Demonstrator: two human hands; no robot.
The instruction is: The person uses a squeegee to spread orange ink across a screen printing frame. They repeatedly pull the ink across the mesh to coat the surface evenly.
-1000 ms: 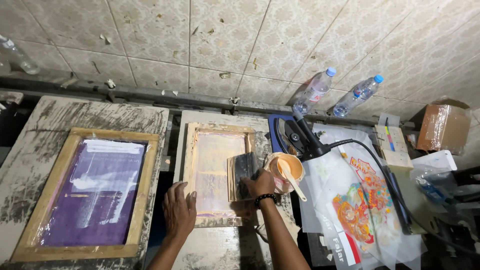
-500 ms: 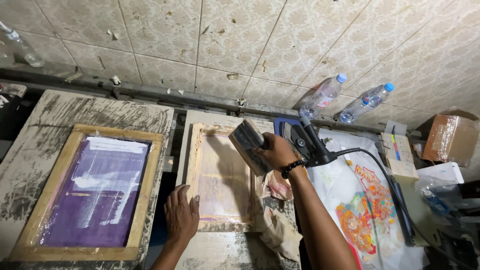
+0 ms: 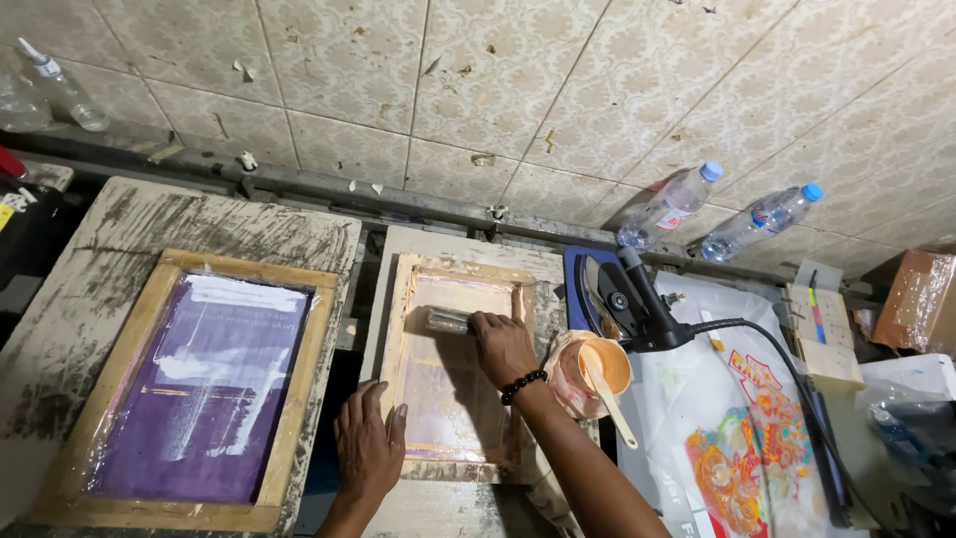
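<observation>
A small wooden screen-printing frame (image 3: 402, 329) lies on a worn board in the middle. My right hand (image 3: 503, 346) is shut on a squeegee (image 3: 448, 320), pressed across the upper part of the pale mesh. My left hand (image 3: 366, 445) lies flat with spread fingers on the frame's lower left corner. A cup of orange ink (image 3: 600, 365) with a pale spatula (image 3: 609, 397) in it stands just right of the frame.
A larger wooden frame with purple mesh (image 3: 199, 384) lies on the left board. A black iron (image 3: 632, 299) with its cord, a printed sheet with a colourful figure (image 3: 742, 448) and two plastic bottles (image 3: 669, 207) (image 3: 762, 221) are to the right. Tiled wall behind.
My right hand lifted the squeegee from the frame's right side, carried it up, then set it down on the upper mesh. My left hand stayed on the frame's lower left.
</observation>
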